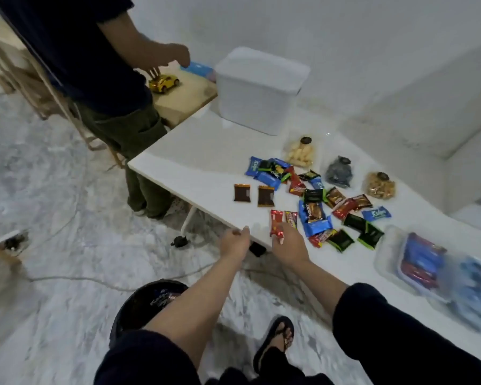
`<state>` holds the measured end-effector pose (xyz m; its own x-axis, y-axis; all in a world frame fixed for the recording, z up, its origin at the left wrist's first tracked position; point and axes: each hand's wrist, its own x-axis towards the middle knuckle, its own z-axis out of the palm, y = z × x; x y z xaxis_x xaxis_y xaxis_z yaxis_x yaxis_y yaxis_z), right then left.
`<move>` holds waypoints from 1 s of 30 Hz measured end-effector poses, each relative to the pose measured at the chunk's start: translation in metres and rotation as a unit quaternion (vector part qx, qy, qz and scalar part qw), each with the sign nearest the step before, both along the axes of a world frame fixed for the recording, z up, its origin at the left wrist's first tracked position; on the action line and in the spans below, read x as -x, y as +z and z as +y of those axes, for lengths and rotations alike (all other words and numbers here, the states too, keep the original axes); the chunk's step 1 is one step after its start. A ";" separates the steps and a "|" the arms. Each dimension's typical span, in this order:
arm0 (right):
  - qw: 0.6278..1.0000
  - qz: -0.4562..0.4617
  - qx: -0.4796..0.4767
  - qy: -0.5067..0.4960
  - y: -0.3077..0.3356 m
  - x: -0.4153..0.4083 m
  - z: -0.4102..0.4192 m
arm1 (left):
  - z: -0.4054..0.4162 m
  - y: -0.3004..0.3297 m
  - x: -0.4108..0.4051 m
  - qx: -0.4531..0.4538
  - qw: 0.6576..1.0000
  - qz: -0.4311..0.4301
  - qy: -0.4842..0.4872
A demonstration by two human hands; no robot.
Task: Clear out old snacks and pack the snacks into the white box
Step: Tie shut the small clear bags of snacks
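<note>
The white table (pixel 195 165) runs from its near-left corner, close to the hands, back toward the wall, with a broad bare stretch along its left edge and far-left corner. Off that left edge lies open marbled floor (pixel 53 190), crossed by a thin cable, where a second person (pixel 100 65) stands by a wooden side table (pixel 184 98). At the table's far end sits the white box (pixel 258 87), lid on, well apart from the snacks. A black bin (pixel 139 304) stands on the floor below the left forearm, wrappers showing inside. Toward the right edge a clear plastic tray (pixel 386 254) holds more packets (blurred). The loose snacks (pixel 317 201) spread across the middle of the table, with three clear bags of biscuits behind them. Two brown packets (pixel 253 193) lie apart on the left, with bare table around them. The right hand (pixel 289 245) rests at the near edge, fingers closed on a red wrapper (pixel 277 223), beside a second red packet. The left hand (pixel 235 241) hovers just off the near-left corner, fingers loosely curled, holding nothing visible. A yellow toy car (pixel 164 82) sits on the side table.
</note>
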<state>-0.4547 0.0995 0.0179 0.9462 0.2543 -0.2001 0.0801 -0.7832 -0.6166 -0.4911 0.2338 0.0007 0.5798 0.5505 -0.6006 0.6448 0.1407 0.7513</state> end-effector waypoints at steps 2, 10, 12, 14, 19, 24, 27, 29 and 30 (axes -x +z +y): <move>1.000 -0.016 -0.003 -0.024 0.004 -0.020 -0.016 | -0.016 0.006 -0.029 -0.033 0.999 -0.014 -0.031; 0.994 -0.050 -0.047 -0.088 0.004 -0.112 -0.065 | -0.062 0.015 -0.132 -0.095 0.986 -0.085 -0.105; 0.993 -0.052 -0.054 -0.092 0.004 -0.134 -0.073 | -0.067 0.015 -0.157 -0.114 0.983 -0.091 -0.114; 0.994 -0.065 -0.046 -0.081 0.001 -0.157 -0.079 | -0.071 0.014 -0.182 -0.119 0.980 -0.101 -0.124; 0.989 -0.047 -0.074 -0.121 0.001 -0.205 -0.083 | -0.069 0.015 -0.234 -0.138 0.974 -0.109 -0.141; 0.978 -0.024 -0.113 -0.174 -0.003 -0.258 -0.075 | -0.052 0.015 -0.292 -0.147 0.971 -0.120 -0.146; 0.966 -0.013 -0.122 -0.226 -0.001 -0.286 -0.065 | -0.037 0.013 -0.325 -0.157 0.967 -0.115 -0.167; 0.963 -0.008 -0.114 -0.246 -0.003 -0.305 -0.059 | -0.028 0.010 -0.348 -0.148 0.967 -0.109 -0.176; 0.961 -0.005 -0.114 -0.253 -0.004 -0.315 -0.056 | -0.024 0.009 -0.360 -0.143 0.967 -0.104 -0.181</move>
